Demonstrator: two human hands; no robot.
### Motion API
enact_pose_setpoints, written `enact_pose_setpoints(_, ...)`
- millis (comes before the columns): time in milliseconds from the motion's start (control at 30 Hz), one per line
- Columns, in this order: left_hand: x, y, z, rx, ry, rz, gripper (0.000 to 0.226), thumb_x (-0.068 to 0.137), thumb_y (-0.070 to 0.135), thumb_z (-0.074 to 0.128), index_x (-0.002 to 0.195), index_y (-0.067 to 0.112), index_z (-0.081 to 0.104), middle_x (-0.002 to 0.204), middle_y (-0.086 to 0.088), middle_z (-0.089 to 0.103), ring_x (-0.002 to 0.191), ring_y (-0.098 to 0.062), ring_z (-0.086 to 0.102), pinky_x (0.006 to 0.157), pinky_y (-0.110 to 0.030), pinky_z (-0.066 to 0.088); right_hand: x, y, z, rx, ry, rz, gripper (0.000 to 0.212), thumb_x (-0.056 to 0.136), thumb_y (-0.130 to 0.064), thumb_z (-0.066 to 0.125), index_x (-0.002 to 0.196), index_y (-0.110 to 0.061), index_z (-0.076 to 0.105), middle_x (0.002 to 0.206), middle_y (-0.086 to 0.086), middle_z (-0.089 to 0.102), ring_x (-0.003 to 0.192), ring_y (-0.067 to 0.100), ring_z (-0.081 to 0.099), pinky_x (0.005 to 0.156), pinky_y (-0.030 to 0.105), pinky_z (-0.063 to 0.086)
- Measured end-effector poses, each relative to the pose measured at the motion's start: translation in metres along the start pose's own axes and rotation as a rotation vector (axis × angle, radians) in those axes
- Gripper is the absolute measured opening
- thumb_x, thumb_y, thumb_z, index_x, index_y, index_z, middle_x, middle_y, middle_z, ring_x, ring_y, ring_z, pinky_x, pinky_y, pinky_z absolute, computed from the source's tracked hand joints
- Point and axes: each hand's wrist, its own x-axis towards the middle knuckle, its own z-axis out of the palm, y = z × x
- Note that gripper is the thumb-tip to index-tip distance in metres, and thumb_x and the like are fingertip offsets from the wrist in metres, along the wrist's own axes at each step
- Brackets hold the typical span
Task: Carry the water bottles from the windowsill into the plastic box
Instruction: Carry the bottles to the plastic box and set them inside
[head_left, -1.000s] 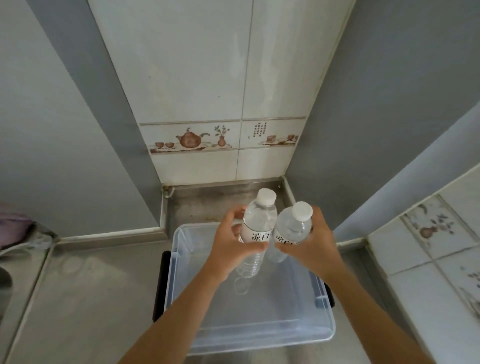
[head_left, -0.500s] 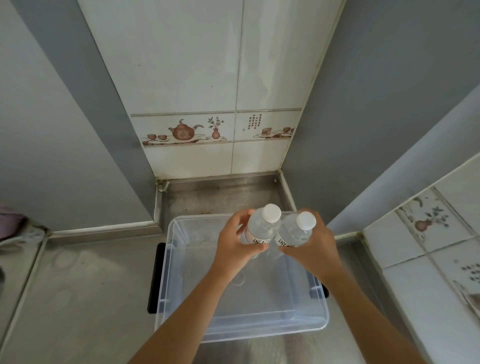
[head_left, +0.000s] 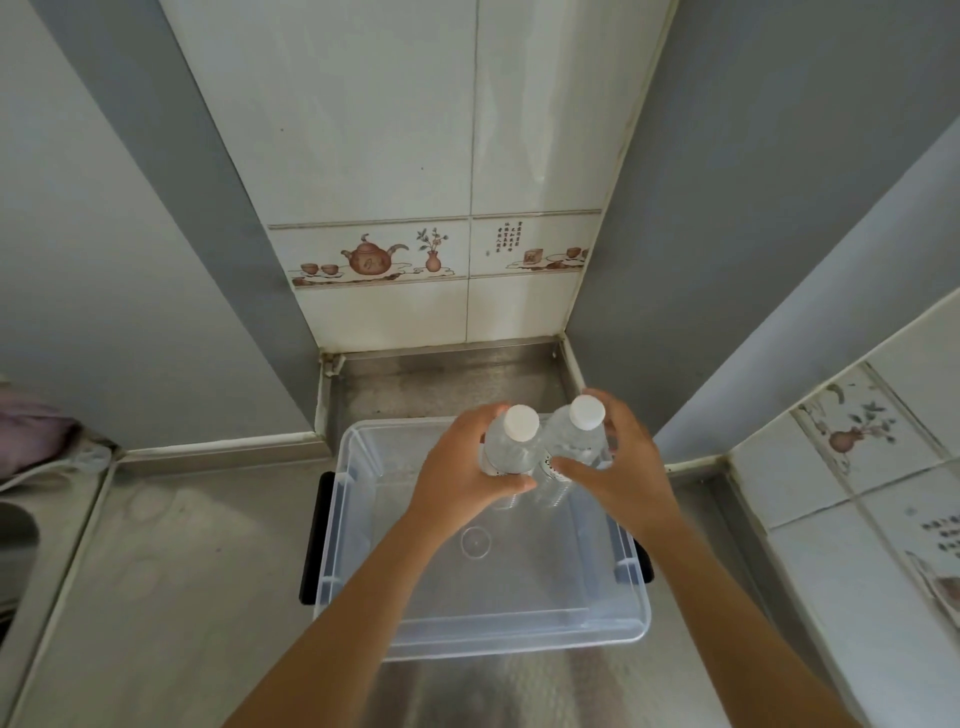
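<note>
I hold one clear water bottle in each hand, both upright over the far end of the plastic box (head_left: 363, 540). The box is a translucent rectangular tub with rounded corners, a thick rim and black handles at its short sides; its smooth floor carries a small moulded ring. It sits on a dull, water-stained steel counter (head_left: 171, 571) that runs into a corner of glossy white tiles, one band of them printed with a brown teapot and cups.

My left hand (head_left: 460, 475) is wrapped around the left bottle (head_left: 511, 447), thumb across the near side of its body and fingers curled round the far side, just under the shoulder. My right hand (head_left: 621, 475) holds the right bottle (head_left: 576, 439) more loosely, thumb on the near side and fingers spread round the far side. Both bottles are thin, see-through plastic cylinders with ribbed lower bodies and flat white screw caps. Their long axes stand close to vertical, caps up toward me, bases down inside the box walls. The two bodies touch side by side between my palms. Whether the bases reach the floor, I cannot tell.
</note>
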Motion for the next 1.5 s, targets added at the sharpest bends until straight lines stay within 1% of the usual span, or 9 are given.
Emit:
enact_pose_setpoints(133,0.003,0.018,-0.010,0.048,-0.039,0.060,0.076,0.064,0.047,0.083,0.130,0.044,0.047,0.125,0.024,0.059,0.112,-0.003,0.055,0.093,-0.031,0.048,0.002,-0.023,-0.019,0.105,0.058,-0.107,0.049,0.080,-0.025,0.074,0.124,-0.033,0.053,0.114,-0.018,0.060,0.103,0.004,0.059,0.090,0.026,0.050)
enact_pose_setpoints(267,0.003,0.023,-0.011,-0.029,-0.016,0.046,0.059,0.065,0.038,0.084,0.116,0.045,0.054,0.108,0.015,0.067,0.100,-0.015,0.060,0.089,-0.039,0.049,0.006,-0.036,-0.025,-0.019,0.080,-0.241,0.014,0.086,-0.017,0.067,0.099,-0.022,0.071,0.097,-0.022,0.065,0.087,0.001,0.062,0.085,0.035,0.056)
enact_pose_setpoints(333,0.006,0.022,-0.012,-0.071,-0.022,0.031,0.058,0.063,0.039,0.084,0.112,0.049,0.055,0.105,0.010,0.068,0.100,-0.021,0.061,0.089,-0.045,0.050,0.006,-0.037,-0.024,-0.111,0.066,-0.272,0.020,0.086,-0.019,0.068,0.106,-0.018,0.070,0.102,-0.013,0.066,0.088,0.003,0.060,0.088,0.032,0.055)
enact_pose_setpoints(433,0.008,0.020,-0.016,-0.134,-0.061,0.021,0.060,0.062,0.031,0.086,0.108,0.055,0.055,0.108,0.024,0.066,0.105,-0.004,0.061,0.095,-0.037,0.050,0.005,-0.032,-0.023,-0.144,0.062,-0.237,0.042,0.076,-0.023,0.078,0.115,-0.016,0.064,0.109,-0.003,0.067,0.093,0.013,0.061,0.087,0.028,0.052)
enact_pose_setpoints(833,0.001,0.016,-0.023,-0.248,-0.116,-0.022,0.059,0.071,0.014,0.085,0.111,0.048,0.057,0.111,0.029,0.065,0.104,0.013,0.058,0.086,-0.009,0.044,0.010,-0.022,-0.025,0.062,-0.018,-0.271,0.032,0.072,-0.004,0.079,0.095,-0.024,0.067,0.095,-0.015,0.067,0.096,0.013,0.065,0.090,0.020,0.050)
enact_pose_setpoints(967,0.002,0.026,-0.024,-0.226,-0.080,-0.020,0.051,0.068,0.046,0.082,0.115,0.041,0.064,0.117,0.019,0.068,0.113,0.001,0.059,0.096,-0.021,0.044,0.010,-0.019,-0.026,0.066,-0.022,-0.245,0.035,0.073,-0.008,0.079,0.103,-0.022,0.067,0.098,-0.016,0.067,0.097,0.008,0.064,0.088,0.012,0.046)
enact_pose_setpoints(1033,0.005,0.030,-0.024,-0.184,-0.048,0.034,0.051,0.069,0.044,0.082,0.115,0.034,0.065,0.117,0.016,0.068,0.114,-0.004,0.060,0.100,-0.026,0.044,0.009,-0.017,-0.026,0.039,0.004,-0.238,0.038,0.074,-0.012,0.079,0.106,-0.027,0.067,0.099,-0.022,0.064,0.095,0.004,0.062,0.085,0.005,0.042)
enact_pose_setpoints(1167,0.007,0.035,-0.025,-0.182,-0.050,0.092,0.039,0.074,0.023,0.083,0.108,0.028,0.064,0.110,0.014,0.069,0.111,-0.006,0.061,0.099,-0.030,0.044,0.005,-0.012,-0.026,-0.056,0.035,-0.296,0.038,0.076,-0.020,0.077,0.112,-0.027,0.067,0.105,-0.020,0.060,0.094,0.004,0.059,0.087,0.015,0.047)
enact_pose_setpoints(1500,0.005,0.035,-0.020,-0.242,-0.057,0.138,0.037,0.074,0.014,0.083,0.106,0.021,0.065,0.105,0.015,0.068,0.109,-0.006,0.061,0.103,-0.027,0.041,0.001,-0.005,-0.022,-0.169,0.075,-0.466,0.037,0.081,-0.018,0.074,0.116,-0.016,0.064,0.119,0.000,0.063,0.101,0.016,0.062,0.083,0.039,0.057)
